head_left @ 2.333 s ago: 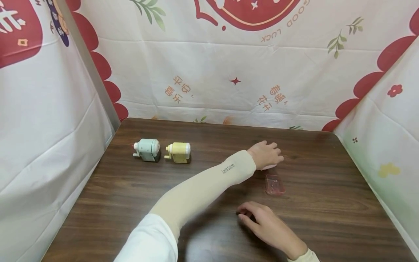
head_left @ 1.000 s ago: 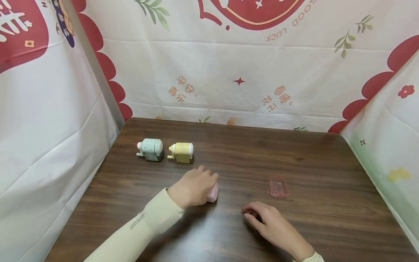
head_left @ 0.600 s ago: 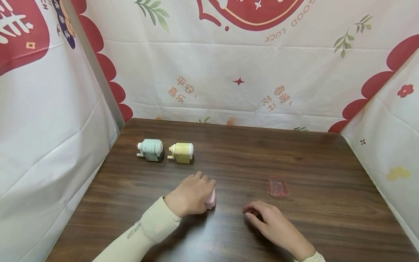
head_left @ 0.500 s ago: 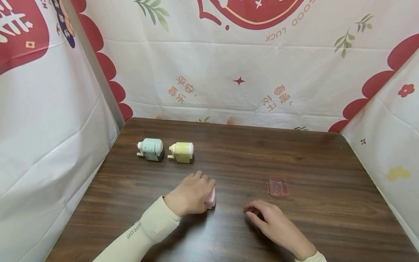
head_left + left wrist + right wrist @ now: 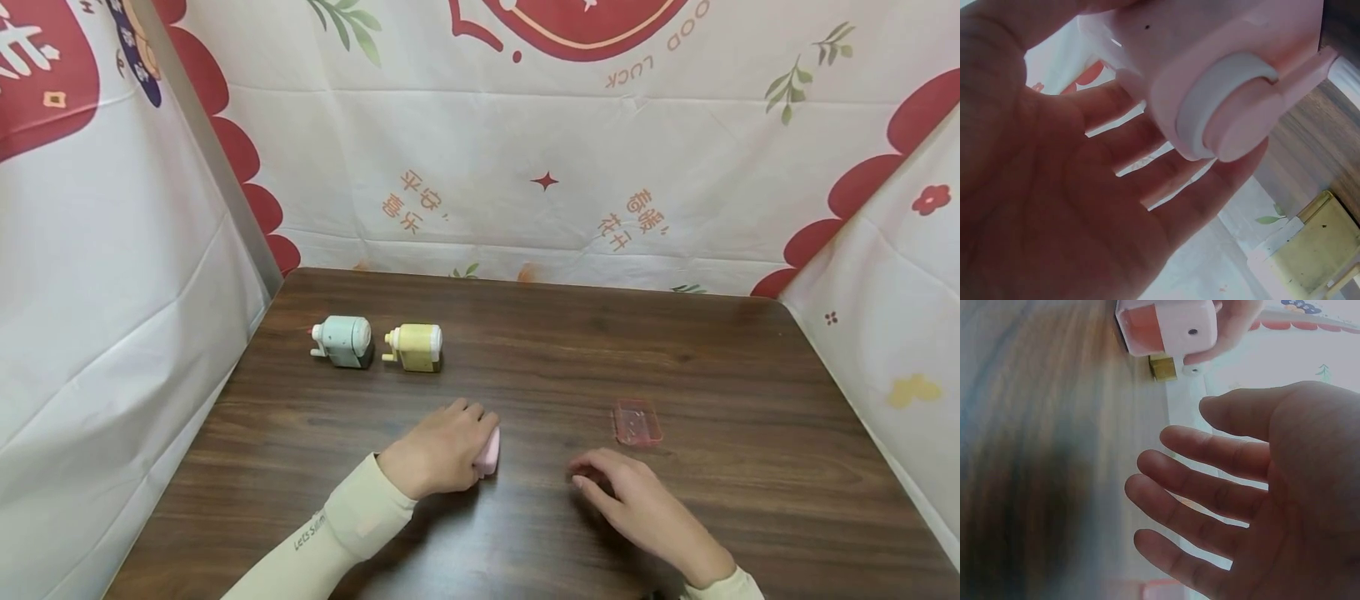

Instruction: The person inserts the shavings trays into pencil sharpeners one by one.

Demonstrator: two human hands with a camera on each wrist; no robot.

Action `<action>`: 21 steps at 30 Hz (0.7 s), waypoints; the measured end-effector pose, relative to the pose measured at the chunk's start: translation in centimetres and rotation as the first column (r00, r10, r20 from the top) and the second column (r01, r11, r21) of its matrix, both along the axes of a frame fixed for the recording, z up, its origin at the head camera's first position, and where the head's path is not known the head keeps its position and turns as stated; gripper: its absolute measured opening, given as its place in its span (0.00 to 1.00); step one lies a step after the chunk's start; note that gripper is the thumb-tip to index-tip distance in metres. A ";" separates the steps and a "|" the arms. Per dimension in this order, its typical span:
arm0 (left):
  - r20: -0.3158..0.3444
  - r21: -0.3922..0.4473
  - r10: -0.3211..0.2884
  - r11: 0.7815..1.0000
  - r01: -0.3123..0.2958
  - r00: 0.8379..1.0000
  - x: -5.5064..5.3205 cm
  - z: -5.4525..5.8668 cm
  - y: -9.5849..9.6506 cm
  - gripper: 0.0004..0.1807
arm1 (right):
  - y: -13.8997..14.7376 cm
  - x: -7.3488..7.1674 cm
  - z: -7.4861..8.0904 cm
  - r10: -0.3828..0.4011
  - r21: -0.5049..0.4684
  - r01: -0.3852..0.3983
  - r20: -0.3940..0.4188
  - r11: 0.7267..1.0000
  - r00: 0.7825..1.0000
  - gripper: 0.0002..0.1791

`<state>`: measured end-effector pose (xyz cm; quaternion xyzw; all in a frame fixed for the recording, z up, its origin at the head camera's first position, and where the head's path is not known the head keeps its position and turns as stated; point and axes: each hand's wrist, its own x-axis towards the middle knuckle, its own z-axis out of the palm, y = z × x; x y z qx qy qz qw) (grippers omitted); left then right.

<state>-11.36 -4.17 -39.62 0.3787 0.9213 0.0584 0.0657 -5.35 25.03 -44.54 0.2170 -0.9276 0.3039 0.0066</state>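
Note:
My left hand [image 5: 442,450] grips a pink crank pencil sharpener [image 5: 487,454] at the middle of the table. The left wrist view shows the pink sharpener [image 5: 1235,81] close up, its crank pointing away from the palm and the fingers curved along its side. My right hand [image 5: 645,508] is nearest the small clear pink tray [image 5: 637,423], resting low with loosely bent fingers. Nothing is in that hand [image 5: 1241,487]; in the right wrist view its fingers are spread, and the sharpener's front with its pencil hole [image 5: 1192,331] faces it.
A mint-green crank sharpener [image 5: 345,340] and a yellow one [image 5: 418,346] stand side by side at the back left of the dark wooden table [image 5: 750,375]. Printed cloth [image 5: 480,150] hangs behind and along both sides.
My left hand has come from the back right to the centre-left with the pink sharpener, staying nearly still over the last half second. My right hand has shifted slightly right.

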 end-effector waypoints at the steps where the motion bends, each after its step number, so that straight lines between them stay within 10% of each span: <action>1: 0.000 0.007 -0.002 1.000 0.002 1.000 0.0 0.0 -0.1 0.21 | 0.2 -0.2 0.2 -0.013 0.006 0.013 -0.006 1.000 1.000 0.07; 9: 0.010 0.029 -0.002 1.000 0.002 1.000 -0.1 -0.2 -0.3 0.22 | 3.5 -2.9 2.5 -0.257 0.078 0.265 -0.097 0.961 0.962 0.10; 15: 0.009 0.045 -0.004 0.999 0.003 1.000 -0.2 -0.3 -0.5 0.24 | 5.5 -4.8 2.9 -0.435 0.231 0.408 0.079 0.883 0.897 0.36; 21: 0.031 0.079 -0.007 0.997 0.005 0.999 -0.2 -0.5 -0.6 0.27 | 5.6 -6.2 2.4 -0.486 0.461 0.341 0.244 0.819 0.839 0.63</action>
